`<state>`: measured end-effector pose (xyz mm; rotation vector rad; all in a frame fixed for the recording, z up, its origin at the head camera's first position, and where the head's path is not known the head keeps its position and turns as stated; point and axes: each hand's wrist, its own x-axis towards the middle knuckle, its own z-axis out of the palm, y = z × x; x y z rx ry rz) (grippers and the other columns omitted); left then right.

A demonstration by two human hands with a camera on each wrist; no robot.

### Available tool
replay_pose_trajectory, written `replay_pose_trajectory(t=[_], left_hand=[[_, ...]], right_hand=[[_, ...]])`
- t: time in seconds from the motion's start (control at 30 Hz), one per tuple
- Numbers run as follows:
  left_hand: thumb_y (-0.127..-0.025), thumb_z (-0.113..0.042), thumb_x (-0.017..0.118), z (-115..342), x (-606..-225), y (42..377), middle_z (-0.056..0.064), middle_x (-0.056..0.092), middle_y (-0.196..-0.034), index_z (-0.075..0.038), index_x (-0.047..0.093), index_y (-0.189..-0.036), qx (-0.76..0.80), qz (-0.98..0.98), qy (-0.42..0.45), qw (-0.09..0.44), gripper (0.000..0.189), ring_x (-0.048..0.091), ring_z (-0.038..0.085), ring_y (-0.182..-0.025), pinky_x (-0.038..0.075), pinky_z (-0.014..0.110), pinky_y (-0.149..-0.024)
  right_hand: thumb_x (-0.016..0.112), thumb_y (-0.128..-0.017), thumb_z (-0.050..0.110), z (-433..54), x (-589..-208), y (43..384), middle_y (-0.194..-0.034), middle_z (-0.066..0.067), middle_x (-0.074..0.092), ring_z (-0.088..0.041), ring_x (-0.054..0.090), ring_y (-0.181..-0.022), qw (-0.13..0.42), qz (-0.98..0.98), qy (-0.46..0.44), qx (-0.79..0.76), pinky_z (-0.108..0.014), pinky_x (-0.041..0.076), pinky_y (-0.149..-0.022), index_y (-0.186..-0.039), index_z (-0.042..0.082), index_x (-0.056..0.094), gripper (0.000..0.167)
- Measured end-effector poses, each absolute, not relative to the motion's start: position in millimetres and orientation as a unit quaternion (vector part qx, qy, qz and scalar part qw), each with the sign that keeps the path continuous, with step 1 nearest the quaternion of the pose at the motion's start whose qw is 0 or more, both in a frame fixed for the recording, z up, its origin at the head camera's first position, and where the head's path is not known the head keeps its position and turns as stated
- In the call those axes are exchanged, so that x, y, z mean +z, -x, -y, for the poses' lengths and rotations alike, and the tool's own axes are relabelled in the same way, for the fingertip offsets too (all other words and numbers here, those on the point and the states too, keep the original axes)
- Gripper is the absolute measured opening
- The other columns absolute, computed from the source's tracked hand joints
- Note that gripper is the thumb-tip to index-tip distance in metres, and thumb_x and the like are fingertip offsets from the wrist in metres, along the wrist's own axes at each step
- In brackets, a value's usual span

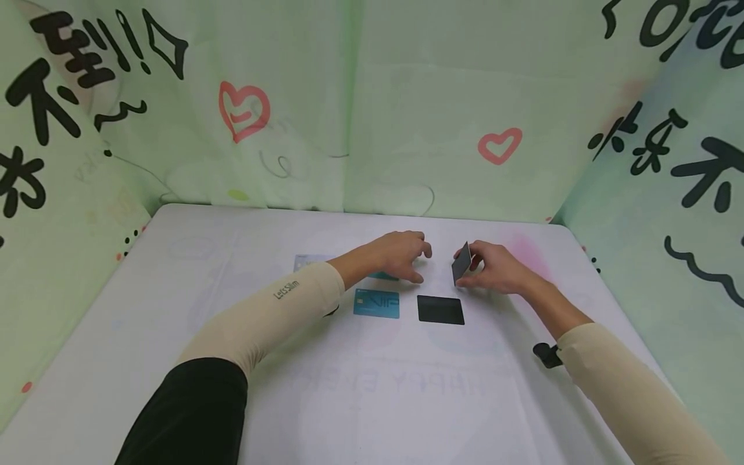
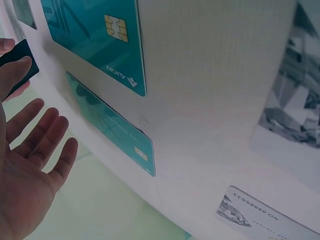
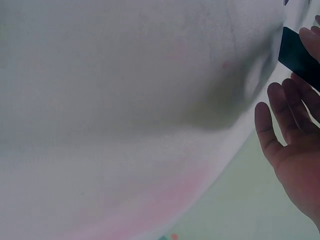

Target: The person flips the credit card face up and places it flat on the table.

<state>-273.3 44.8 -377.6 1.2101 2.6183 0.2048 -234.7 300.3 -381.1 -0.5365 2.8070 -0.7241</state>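
Observation:
My right hand pinches a dark card between thumb and fingers, tilted up on edge above the white table. The thumb lies across this card in the right wrist view. My left hand hovers to its left, fingers loosely bent, with a gap to the card in the head view. Nearer me, a blue VIP card with a chip lies flat beside a black card. Another teal card is partly hidden under my left hand in the head view.
Left of these lie a silver card with a diamond picture and a larger-looking diamond-print card, mostly covered by my left forearm in the head view. The white table ends against green cloth walls with drawings.

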Motion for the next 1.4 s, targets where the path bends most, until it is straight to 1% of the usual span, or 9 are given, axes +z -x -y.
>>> replay_pose_trajectory(t=[0.23, 0.43, 0.57, 0.7, 0.87, 1.03, 1.13, 1.27, 1.4], left_hand=[[-0.095, -0.044, 0.073, -45, -378, 273, 0.005, 0.057, -0.135, -0.018, 0.060, -0.145, 0.066, -0.899, -0.415, 0.122, 0.058, 0.056, 0.017, -0.112, 0.051, 0.038, -0.103], [-0.095, -0.044, 0.073, -45, -376, 273, 0.004, 0.057, -0.135, -0.019, 0.060, -0.146, 0.066, -0.901, -0.409, 0.126, 0.059, 0.057, 0.017, -0.111, 0.051, 0.037, -0.103], [-0.094, -0.045, 0.074, -46, -375, 273, 0.005, 0.057, -0.142, -0.018, 0.051, -0.152, 0.083, -0.904, -0.400, 0.130, 0.069, 0.059, 0.017, -0.116, 0.050, 0.038, -0.107], [-0.093, -0.048, 0.074, -45, -376, 273, 0.005, 0.054, -0.149, -0.018, 0.042, -0.158, 0.096, -0.906, -0.391, 0.134, 0.078, 0.059, 0.016, -0.121, 0.048, 0.039, -0.110], [-0.093, -0.049, 0.075, -45, -375, 273, 0.006, 0.055, -0.149, -0.017, 0.043, -0.157, 0.100, -0.904, -0.395, 0.132, 0.078, 0.059, 0.017, -0.123, 0.048, 0.039, -0.110], [-0.093, -0.049, 0.074, -46, -374, 273, 0.007, 0.056, -0.147, -0.016, 0.044, -0.156, 0.100, -0.901, -0.403, 0.127, 0.077, 0.060, 0.017, -0.122, 0.049, 0.040, -0.109], [-0.094, -0.049, 0.074, -46, -375, 273, 0.007, 0.056, -0.147, -0.016, 0.044, -0.156, 0.100, -0.901, -0.404, 0.126, 0.077, 0.060, 0.017, -0.120, 0.049, 0.039, -0.108], [-0.093, -0.050, 0.074, -46, -375, 273, 0.006, 0.058, -0.145, -0.015, 0.039, -0.158, 0.104, -0.901, -0.401, 0.126, 0.081, 0.060, 0.017, -0.120, 0.050, 0.037, -0.107], [-0.093, -0.051, 0.073, -46, -374, 272, 0.005, 0.059, -0.142, -0.015, 0.036, -0.159, 0.107, -0.902, -0.400, 0.119, 0.084, 0.059, 0.016, -0.120, 0.050, 0.036, -0.106]], right_hand=[[0.090, -0.081, 0.021, -296, -384, 236, -0.104, -0.009, 0.064, -0.028, 0.059, -0.098, 0.105, -0.948, 0.185, -0.235, -0.037, 0.047, -0.083, -0.123, 0.004, 0.068, 0.050], [0.090, -0.082, 0.024, -293, -387, 238, -0.102, -0.011, 0.064, -0.026, 0.059, -0.096, 0.109, -0.951, 0.189, -0.220, -0.037, 0.048, -0.083, -0.120, -0.001, 0.065, 0.052], [0.090, -0.082, 0.025, -293, -389, 238, -0.103, -0.010, 0.065, -0.025, 0.059, -0.096, 0.108, -0.953, 0.184, -0.215, -0.038, 0.048, -0.084, -0.122, -0.001, 0.064, 0.054], [0.090, -0.081, 0.025, -294, -390, 238, -0.102, -0.011, 0.065, -0.027, 0.060, -0.094, 0.098, -0.951, 0.199, -0.218, -0.037, 0.048, -0.082, -0.121, -0.002, 0.065, 0.054], [0.091, -0.081, 0.025, -293, -390, 238, -0.103, -0.011, 0.065, -0.026, 0.059, -0.095, 0.097, -0.950, 0.200, -0.220, -0.037, 0.048, -0.083, -0.123, -0.002, 0.066, 0.056], [0.091, -0.080, 0.023, -292, -390, 238, -0.106, -0.010, 0.066, -0.026, 0.060, -0.096, 0.094, -0.949, 0.204, -0.221, -0.038, 0.048, -0.084, -0.125, 0.000, 0.068, 0.055], [0.091, -0.080, 0.022, -292, -391, 237, -0.106, -0.011, 0.067, -0.026, 0.060, -0.095, 0.091, -0.948, 0.207, -0.223, -0.037, 0.048, -0.083, -0.125, 0.000, 0.068, 0.055], [0.091, -0.080, 0.022, -290, -393, 237, -0.104, -0.012, 0.066, -0.026, 0.060, -0.094, 0.085, -0.948, 0.211, -0.223, -0.036, 0.048, -0.082, -0.125, 0.000, 0.068, 0.055], [0.091, -0.080, 0.021, -290, -394, 238, -0.101, -0.011, 0.066, -0.026, 0.061, -0.092, 0.076, -0.948, 0.223, -0.213, -0.038, 0.047, -0.082, -0.123, 0.000, 0.069, 0.053]])
